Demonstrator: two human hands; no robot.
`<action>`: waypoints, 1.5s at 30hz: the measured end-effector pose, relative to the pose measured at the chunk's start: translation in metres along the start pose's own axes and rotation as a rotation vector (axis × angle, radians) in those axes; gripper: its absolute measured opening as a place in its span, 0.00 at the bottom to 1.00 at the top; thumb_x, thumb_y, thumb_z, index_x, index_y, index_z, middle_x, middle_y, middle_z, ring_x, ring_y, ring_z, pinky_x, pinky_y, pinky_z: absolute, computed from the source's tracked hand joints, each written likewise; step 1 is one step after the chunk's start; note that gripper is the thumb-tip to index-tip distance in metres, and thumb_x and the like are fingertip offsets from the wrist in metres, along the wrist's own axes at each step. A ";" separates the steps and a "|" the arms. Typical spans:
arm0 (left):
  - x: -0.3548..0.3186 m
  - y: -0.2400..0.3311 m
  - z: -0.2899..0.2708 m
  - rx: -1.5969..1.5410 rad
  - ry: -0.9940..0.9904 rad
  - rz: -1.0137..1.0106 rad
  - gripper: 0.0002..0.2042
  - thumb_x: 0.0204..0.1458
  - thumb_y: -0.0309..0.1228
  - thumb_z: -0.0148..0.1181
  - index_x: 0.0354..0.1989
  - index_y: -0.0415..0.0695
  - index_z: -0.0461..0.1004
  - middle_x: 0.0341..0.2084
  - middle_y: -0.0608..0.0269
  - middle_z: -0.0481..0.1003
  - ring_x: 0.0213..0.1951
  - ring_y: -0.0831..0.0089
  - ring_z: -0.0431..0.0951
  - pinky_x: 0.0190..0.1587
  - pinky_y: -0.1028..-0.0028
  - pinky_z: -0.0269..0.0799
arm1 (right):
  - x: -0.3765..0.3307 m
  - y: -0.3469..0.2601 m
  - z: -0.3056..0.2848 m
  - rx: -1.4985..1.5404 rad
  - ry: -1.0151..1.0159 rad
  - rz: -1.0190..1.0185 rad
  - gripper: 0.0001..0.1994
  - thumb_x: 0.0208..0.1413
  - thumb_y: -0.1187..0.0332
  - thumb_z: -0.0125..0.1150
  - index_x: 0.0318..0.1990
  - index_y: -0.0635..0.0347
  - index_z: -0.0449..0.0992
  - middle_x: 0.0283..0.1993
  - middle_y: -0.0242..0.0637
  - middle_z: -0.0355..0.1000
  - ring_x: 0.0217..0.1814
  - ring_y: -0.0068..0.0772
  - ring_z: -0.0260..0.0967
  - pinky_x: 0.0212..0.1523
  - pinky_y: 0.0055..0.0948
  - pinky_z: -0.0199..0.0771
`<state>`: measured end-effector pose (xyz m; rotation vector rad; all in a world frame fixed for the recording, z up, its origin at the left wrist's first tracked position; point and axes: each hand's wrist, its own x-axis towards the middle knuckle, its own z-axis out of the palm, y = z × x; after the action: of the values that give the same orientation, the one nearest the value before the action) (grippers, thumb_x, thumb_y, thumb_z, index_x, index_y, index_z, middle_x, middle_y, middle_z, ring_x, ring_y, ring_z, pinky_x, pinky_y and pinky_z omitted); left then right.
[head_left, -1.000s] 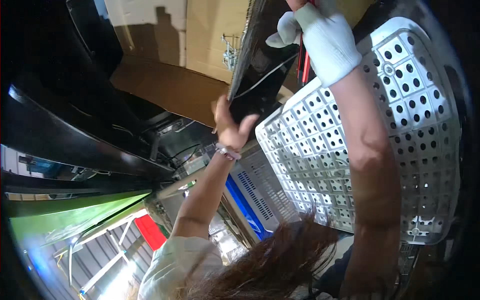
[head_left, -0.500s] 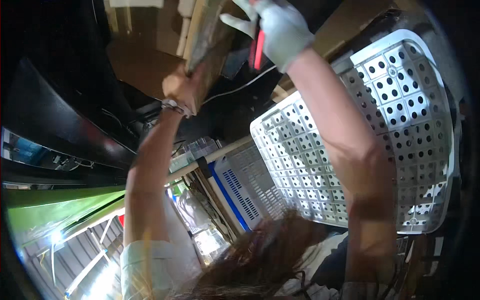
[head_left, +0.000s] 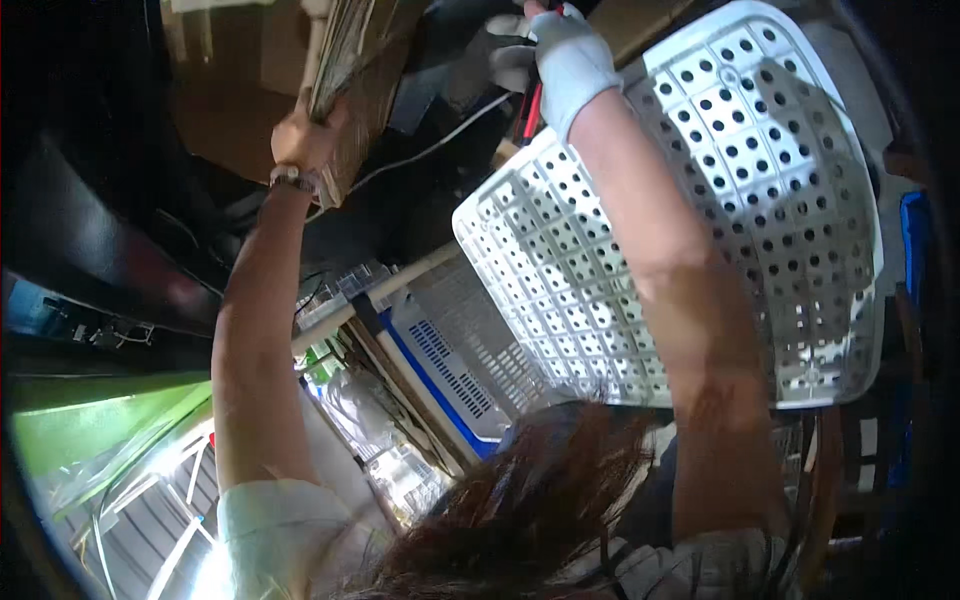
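My left hand (head_left: 305, 140), bare with a band at the wrist, grips the near end of a brown cardboard piece (head_left: 372, 75) at the upper left. Its layered edge runs up past the frame's top. To the right, my right hand (head_left: 578, 62) wears a whitish glove and is closed around a slim red-and-black tool (head_left: 533, 113). The tool's lower end sticks out below the palm; its exact kind is hard to make out. Some gloved fingers reach leftward, partly in shadow. My right hand is apart from the cardboard.
A large white perforated plastic basket (head_left: 800, 215) stands at the right, behind my right forearm. Farther down are a grey-and-blue crate (head_left: 440, 365) and a pale pole (head_left: 415, 277). A thin white cable (head_left: 430, 150) crosses between my hands. Dark panels (head_left: 100, 235) curve along the left.
My left hand and the cardboard have shifted left in the picture. My right hand, still with the red-and-black tool, sits slightly lower and right. The basket and crate appear farther left and higher.
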<state>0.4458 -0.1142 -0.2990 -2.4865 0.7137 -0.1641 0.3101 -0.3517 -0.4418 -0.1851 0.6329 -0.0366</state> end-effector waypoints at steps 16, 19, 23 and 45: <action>-0.011 0.037 -0.006 -0.138 -0.435 -0.113 0.26 0.55 0.56 0.39 0.54 0.51 0.64 0.43 0.49 0.74 0.46 0.48 0.73 0.44 0.54 0.69 | -0.273 -0.015 -0.116 -0.244 0.450 0.228 0.20 0.59 0.46 0.46 0.24 0.51 0.62 0.12 0.24 0.51 0.08 0.19 0.44 0.10 0.23 0.41; -0.012 0.049 -0.004 -0.092 -0.448 -0.137 0.29 0.55 0.58 0.36 0.55 0.50 0.64 0.48 0.51 0.72 0.49 0.50 0.71 0.49 0.53 0.68 | -0.308 -0.022 -0.128 -0.267 0.643 0.340 0.25 0.58 0.41 0.41 0.18 0.48 0.59 0.10 0.22 0.47 0.07 0.19 0.41 0.09 0.23 0.37; -0.005 0.031 0.001 -0.042 -0.606 -0.135 0.27 0.57 0.55 0.36 0.56 0.51 0.63 0.51 0.54 0.69 0.50 0.52 0.70 0.49 0.53 0.69 | -0.327 -0.022 -0.141 -0.302 0.679 0.474 0.26 0.55 0.38 0.44 0.17 0.49 0.59 0.09 0.24 0.47 0.05 0.21 0.41 0.08 0.24 0.35; -0.014 0.020 0.002 -0.082 -0.530 -0.144 0.19 0.58 0.47 0.42 0.50 0.51 0.67 0.45 0.53 0.73 0.46 0.51 0.73 0.44 0.55 0.71 | -0.286 -0.095 -0.136 -1.296 1.024 -0.306 0.20 0.53 0.56 0.50 0.49 0.57 0.70 0.34 0.48 0.73 0.36 0.48 0.72 0.38 0.39 0.71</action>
<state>0.4249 -0.1207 -0.3109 -2.4930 0.3226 0.4656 0.0012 -0.4412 -0.3648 -1.5874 1.5796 -0.0078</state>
